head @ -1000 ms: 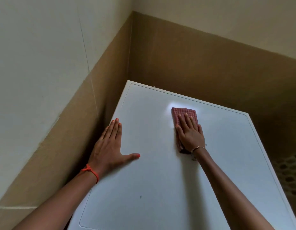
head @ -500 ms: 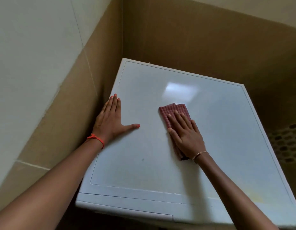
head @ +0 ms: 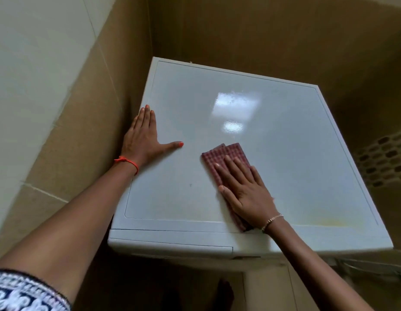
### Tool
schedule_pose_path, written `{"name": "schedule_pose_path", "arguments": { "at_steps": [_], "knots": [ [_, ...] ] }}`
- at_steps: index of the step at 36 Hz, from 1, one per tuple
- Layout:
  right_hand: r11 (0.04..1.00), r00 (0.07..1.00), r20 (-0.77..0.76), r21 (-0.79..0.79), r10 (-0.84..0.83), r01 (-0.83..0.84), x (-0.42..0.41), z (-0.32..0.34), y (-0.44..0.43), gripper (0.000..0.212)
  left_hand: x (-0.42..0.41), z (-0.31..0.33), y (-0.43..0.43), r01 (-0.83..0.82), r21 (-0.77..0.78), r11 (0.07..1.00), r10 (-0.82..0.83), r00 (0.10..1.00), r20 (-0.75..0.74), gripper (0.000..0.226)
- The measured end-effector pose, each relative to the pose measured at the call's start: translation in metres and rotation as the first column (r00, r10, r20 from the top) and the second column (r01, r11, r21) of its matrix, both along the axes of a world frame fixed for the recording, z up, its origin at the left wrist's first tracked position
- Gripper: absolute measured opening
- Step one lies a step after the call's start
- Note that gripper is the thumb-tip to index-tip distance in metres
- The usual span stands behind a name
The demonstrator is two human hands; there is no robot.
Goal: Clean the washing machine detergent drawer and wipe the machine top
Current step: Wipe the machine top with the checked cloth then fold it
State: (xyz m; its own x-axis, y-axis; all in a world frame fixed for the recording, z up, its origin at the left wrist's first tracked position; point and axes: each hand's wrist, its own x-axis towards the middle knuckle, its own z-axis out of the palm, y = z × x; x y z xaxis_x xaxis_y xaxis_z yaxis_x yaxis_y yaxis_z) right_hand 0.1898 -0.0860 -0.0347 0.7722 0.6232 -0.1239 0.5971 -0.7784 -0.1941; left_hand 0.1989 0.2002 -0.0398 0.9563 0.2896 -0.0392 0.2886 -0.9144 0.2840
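The white washing machine top (head: 296,142) fills the middle of the view, with a bright reflection near its centre. A folded red-checked cloth (head: 224,154) lies on the front half of the top. My right hand (head: 244,191) presses flat on the cloth, fingers spread, and covers most of it. Along the top's left edge my left hand (head: 143,140) rests flat with its fingers apart, holding nothing. The closed detergent drawer front (head: 172,242) shows at the machine's front left corner.
Tan and cream tiled walls (head: 60,108) close in on the left and behind the machine. A perforated brown basket (head: 383,160) stands at the right. A yellowish stain (head: 325,222) marks the top's front right. A bare foot (head: 225,292) shows on the floor below.
My right hand has slid the cloth from the far middle of the top toward the front edge. The left hand has stayed in place. The view has tilted down.
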Motion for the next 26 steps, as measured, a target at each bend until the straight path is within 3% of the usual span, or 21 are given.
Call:
{"name": "schedule_pose_path", "arguments": {
  "at_steps": [8,15,19,22,26],
  "knots": [
    [0.968,0.965,-0.076,-0.026,-0.252,0.251,0.003,0.006,0.024,0.063,-0.001,0.000,-0.004,-0.028,0.013,1.000,0.028,1.000,0.011,0.119],
    [0.991,0.988,-0.080,0.051,0.130,-0.126,-0.051,0.007,0.055,0.063,-0.003,0.000,-0.005,-0.030,-0.001,1.000,0.030,0.999,0.023,0.105],
    [0.982,0.985,0.008,0.074,0.174,-0.175,-0.084,0.002,0.019,0.050,-0.005,0.002,-0.007,-0.029,0.005,1.000,0.029,0.999,0.025,0.101],
    [0.992,0.992,0.040,0.039,0.120,-0.122,-0.095,0.000,-0.020,0.050,-0.007,0.003,-0.008,-0.031,-0.001,1.000,0.031,0.999,0.038,0.098],
    [0.996,0.996,0.019,0.008,-0.088,0.088,-0.083,0.004,-0.056,0.055,-0.007,0.005,-0.009,-0.029,-0.010,1.000,0.029,0.999,0.033,0.096]
  ]
}}
